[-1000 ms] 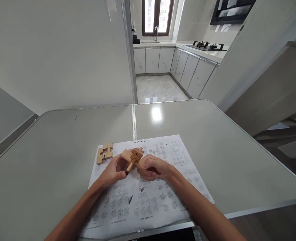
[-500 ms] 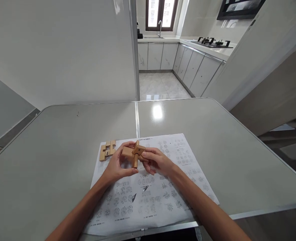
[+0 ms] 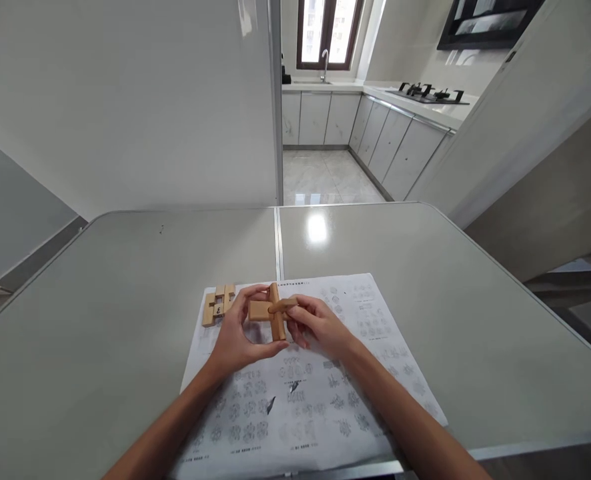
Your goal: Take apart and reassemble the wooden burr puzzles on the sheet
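Between my hands, above the printed sheet (image 3: 305,407), is a wooden interlocking puzzle (image 3: 277,325) of several crossed pieces. My left hand (image 3: 238,333) spans it from the left, with fingers at the top of the upright piece and the thumb at its lower end. From the right, my right hand (image 3: 318,327) pinches a piece that juts out toward it. Some of its fingers are tucked under and partly hidden. Left of my left hand, several notched wooden pieces (image 3: 219,310) lie together on the sheet's upper left corner, one marked with a black figure.
The sheet carries rows of small puzzle diagrams and lies on a grey table (image 3: 100,300). A metal seam (image 3: 278,240) runs across the table toward the far edge. Beyond stand a white partition (image 3: 175,100) and a kitchen counter (image 3: 343,87) with a stove.
The puzzle has turned in my hands: the marked face seen before is now out of sight, and the upright piece shows lengthwise. The camera view has shifted slightly.
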The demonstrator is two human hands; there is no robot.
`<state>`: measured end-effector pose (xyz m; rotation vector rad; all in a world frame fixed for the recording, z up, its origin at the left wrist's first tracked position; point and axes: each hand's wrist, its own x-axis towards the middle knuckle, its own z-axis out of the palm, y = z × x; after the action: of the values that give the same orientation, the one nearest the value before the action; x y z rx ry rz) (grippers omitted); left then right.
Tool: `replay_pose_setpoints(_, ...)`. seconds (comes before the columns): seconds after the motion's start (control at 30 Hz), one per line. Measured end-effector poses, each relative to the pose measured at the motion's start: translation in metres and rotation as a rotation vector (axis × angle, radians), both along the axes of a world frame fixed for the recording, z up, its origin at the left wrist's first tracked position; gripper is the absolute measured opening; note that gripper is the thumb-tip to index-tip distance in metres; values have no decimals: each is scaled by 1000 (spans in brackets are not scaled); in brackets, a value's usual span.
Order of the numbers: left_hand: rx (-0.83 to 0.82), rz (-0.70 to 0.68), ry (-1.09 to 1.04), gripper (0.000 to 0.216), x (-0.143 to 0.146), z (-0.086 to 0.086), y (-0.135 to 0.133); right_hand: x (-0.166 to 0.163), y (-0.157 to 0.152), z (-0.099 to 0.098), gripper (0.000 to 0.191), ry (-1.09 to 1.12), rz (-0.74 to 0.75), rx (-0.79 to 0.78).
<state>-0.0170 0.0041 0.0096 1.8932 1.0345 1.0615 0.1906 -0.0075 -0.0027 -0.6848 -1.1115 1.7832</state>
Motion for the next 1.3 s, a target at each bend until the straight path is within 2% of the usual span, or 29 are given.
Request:
replay_pose_setpoints(0.17, 27, 92, 30, 86, 2, -5, -2, -2, 1, -2, 34, -65, -102, 40)
replay_pose_setpoints(0.63, -62, 116, 14, 84, 5, -2, -1, 1, -1, -7, 40, -63, -154, -1)
replay_pose_setpoints(0.97, -40, 91, 65, 89, 7, 0, -1, 6, 0, -7, 41, -43, -96, -33)
replay_pose_setpoints(1.3, -20, 92, 7, 88, 9, -2, -4, 8, -3, -8, 37, -86, -57, 2)
